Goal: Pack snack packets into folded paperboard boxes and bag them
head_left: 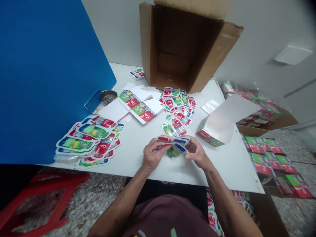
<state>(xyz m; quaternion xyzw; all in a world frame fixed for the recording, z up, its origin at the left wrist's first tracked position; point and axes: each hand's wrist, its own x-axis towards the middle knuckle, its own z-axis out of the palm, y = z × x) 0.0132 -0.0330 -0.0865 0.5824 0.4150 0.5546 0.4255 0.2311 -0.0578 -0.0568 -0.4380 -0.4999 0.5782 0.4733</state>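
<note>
Just above the near part of the white table, my left hand (152, 154) grips a small bunch of flat, can-shaped printed packets (175, 150) in red, green and blue, thumb on top. My right hand (197, 153) closes on the right edge of the same bunch, its fingers partly hidden behind it. Beyond my hands lies a loose pile of similar packets (178, 110). To the right stands a small printed carton (211, 135) with its white lid flap raised. A bigger heap of packets (91, 140) lies at the left.
A large open cardboard box (182, 62) stands at the back of the table (138, 148). Flat printed cartons (138, 107) and a metal bowl (108, 95) lie left of centre. A blue panel (49, 79) borders the left. Filled cartons (269, 154) are stacked at the right, beside the table.
</note>
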